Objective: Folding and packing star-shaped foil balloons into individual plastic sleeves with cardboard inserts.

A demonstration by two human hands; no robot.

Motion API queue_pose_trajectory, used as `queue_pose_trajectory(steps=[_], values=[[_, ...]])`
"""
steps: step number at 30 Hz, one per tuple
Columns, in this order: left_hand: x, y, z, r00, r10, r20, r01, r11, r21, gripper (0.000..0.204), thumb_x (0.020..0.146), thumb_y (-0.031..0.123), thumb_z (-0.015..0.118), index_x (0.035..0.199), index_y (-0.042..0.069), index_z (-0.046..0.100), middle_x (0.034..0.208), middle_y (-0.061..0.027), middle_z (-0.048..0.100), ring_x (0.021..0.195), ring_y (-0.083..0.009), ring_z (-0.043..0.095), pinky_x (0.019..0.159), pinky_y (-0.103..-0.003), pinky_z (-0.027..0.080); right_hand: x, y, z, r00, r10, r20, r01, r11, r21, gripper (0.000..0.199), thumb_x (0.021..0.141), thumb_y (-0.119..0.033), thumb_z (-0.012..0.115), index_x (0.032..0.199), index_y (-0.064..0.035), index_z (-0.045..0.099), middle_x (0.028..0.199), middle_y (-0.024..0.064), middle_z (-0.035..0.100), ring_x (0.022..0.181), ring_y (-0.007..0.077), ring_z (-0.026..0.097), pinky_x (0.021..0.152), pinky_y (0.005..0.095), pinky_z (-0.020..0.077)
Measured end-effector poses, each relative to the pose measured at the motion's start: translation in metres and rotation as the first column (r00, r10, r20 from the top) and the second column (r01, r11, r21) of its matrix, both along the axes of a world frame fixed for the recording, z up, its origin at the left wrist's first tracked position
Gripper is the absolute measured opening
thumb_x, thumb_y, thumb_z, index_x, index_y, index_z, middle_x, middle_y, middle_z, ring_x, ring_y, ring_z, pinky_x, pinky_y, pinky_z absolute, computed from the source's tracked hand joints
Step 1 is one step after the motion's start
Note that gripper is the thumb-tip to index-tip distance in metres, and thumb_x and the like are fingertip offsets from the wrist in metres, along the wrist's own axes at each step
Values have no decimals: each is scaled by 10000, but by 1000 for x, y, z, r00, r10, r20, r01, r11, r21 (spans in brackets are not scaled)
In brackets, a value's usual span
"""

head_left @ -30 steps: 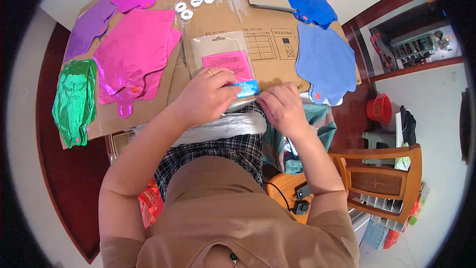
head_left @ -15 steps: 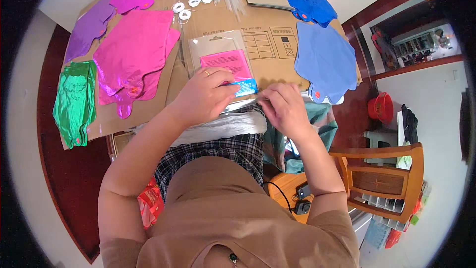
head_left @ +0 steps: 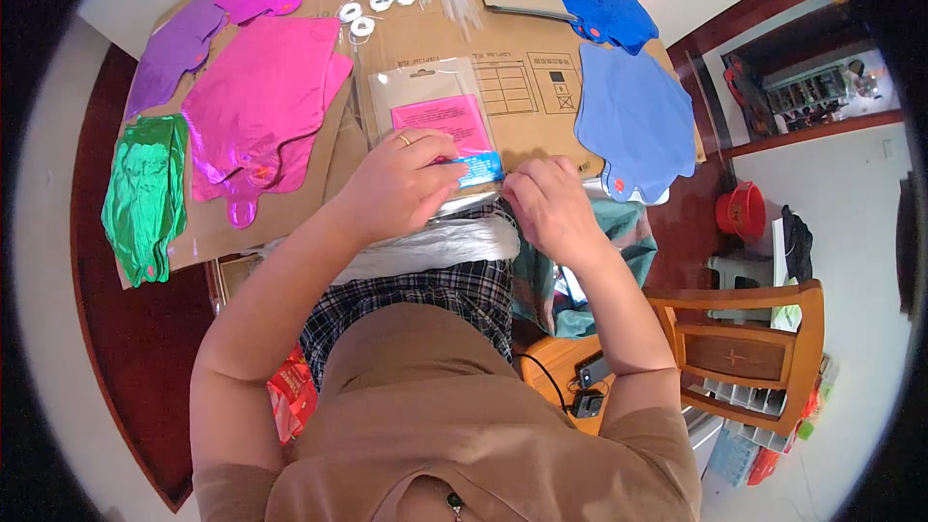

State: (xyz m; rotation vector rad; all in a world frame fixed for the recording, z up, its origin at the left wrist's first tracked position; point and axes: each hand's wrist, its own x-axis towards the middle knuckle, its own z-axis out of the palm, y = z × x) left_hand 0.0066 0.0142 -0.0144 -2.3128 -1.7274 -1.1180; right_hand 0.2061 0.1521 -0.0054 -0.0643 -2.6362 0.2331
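The left hand (head_left: 401, 184) is curled almost closed, its fingertips pinching the near edge of a clear packet (head_left: 437, 116) that holds a pink card (head_left: 443, 122). A ring sits on one finger. A small blue strip (head_left: 480, 169) pokes out from under those fingers toward the right hand (head_left: 549, 205), which is bent into a loose fist with its fingertips meeting the strip's end (whether they grip it or only touch it, I cannot tell). The two hands sit just beside each other, the strip between them.

Under both hands and toward the person's lap lies a bundle of clear film (head_left: 425, 244). The packet rests on flattened cardboard (head_left: 527, 77) just beyond the hands.

To the left of the left hand lies a magenta foil balloon (head_left: 256, 106), with a green one (head_left: 145, 193) farther left and a purple one (head_left: 172, 50) beyond that. To the right of the right hand lies a pale blue balloon (head_left: 633, 121), with a darker blue one (head_left: 601, 0) past it. Far beyond the hands are small white rings (head_left: 379, 0). A wooden chair (head_left: 749, 348) stands well off to the right.
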Motion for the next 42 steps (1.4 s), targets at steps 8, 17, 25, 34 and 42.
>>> queue_pose_trajectory(steps=[8, 17, 25, 34, 42], values=[[-1, -1, -3, 1000, 3, 10, -3, 1000, -5, 214, 753, 65, 670, 965, 39, 674, 994, -110, 600, 988, -299, 597, 857, -404, 471, 18, -13, 9, 999, 30, 25, -25, 987, -161, 161, 735, -46, 660, 865, -47, 564, 841, 94, 554, 790, 284, 551, 746, 389, 411], [-1, 0, -3, 1000, -6, 24, 6, 1000, -12, 200, 750, 60, 671, 948, 36, 675, 988, -110, 605, 978, -298, 598, 853, -405, 469, 14, -14, 10, 995, -93, -43, 85, 982, -168, 194, 734, -75, 706, 879, -65, 577, 866, 78, 574, 817, 270, 565, 724, 380, 405], [-2, 0, -4, 1000, -4, 29, 4, 1000, -12, 208, 760, 66, 675, 966, 42, 672, 999, -105, 606, 989, -298, 598, 850, -406, 469, 8, -13, -2, 1000, -20, 10, 21, 999, -46, 158, 744, -103, 645, 882, -66, 576, 835, 76, 547, 786, 275, 537, 709, 391, 389], [-5, -2, -5, 997, -11, 72, 16, 998, -66, 221, 770, 128, 686, 983, 73, 677, 1026, -91, 611, 1008, -280, 586, 875, -407, 454, 55, -80, -21, 813, 546, 205, -148, 533, -833, 66, 824, -53, 644, 864, -54, 592, 799, 65, 573, 783, 233, 593, 701, 356, 468], [-9, -14, 4, 994, -19, 110, 38, 985, -167, 169, 762, 74, 693, 903, 34, 609, 1006, -127, 580, 1064, -349, 576, 872, -417, 475, -31, 24, -236, 740, -428, 519, 653, 644, -400, 303, 832, -276, 612, 1079, -103, 649, 1136, 130, 645, 1039, 296, 614, 868, 392, 487]])
